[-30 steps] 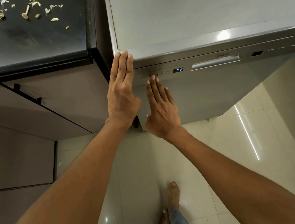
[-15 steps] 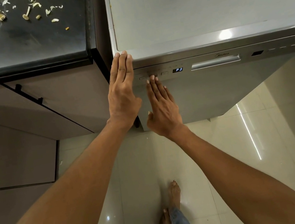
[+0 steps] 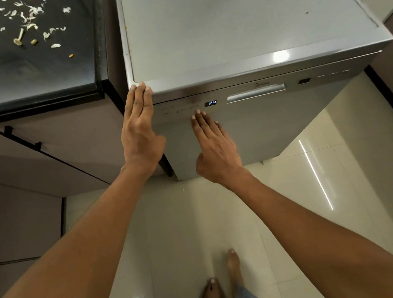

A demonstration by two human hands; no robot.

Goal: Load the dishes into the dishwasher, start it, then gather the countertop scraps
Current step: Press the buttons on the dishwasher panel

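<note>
You face a dishwasher (image 3: 249, 36) of brushed, satin-sheened metal, beside a bench (image 3: 21, 74) of dark polished stone, above a floor (image 3: 177, 230) of glossy, reflective pale tiles.

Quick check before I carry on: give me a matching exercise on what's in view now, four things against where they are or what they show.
Things:
1. left hand
2. right hand
3. display
4. scraps

States:
A. scattered on the dark countertop
B. reads P4
C. flat, fingertips at the top left corner of the dishwasher
D. fingers straight, tips just below the buttons

Pairs: 1-C, 2-D, 3-B, 4-A
</note>
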